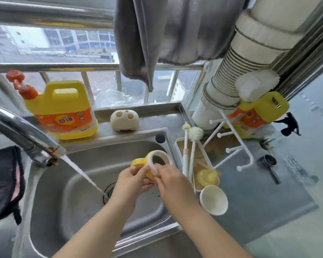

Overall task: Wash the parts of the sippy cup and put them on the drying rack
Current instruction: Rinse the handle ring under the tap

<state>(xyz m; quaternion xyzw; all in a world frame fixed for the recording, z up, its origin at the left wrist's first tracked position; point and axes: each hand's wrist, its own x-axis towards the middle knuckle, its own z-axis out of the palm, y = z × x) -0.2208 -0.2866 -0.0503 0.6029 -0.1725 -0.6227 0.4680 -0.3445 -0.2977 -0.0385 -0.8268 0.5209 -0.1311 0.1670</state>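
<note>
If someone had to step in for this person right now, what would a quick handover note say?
Left hand and right hand both grip the yellow handled collar over the sink, beside the running water, not under it.
Done: white cup and yellow parts sit by the drying rack.
Left: rinse the collar, place it on the rack, and shut off the faucet.

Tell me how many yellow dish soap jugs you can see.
2: one dish soap jug on the ledge behind the sink, left; the other right, behind the white drying rack, partly hidden.
</note>
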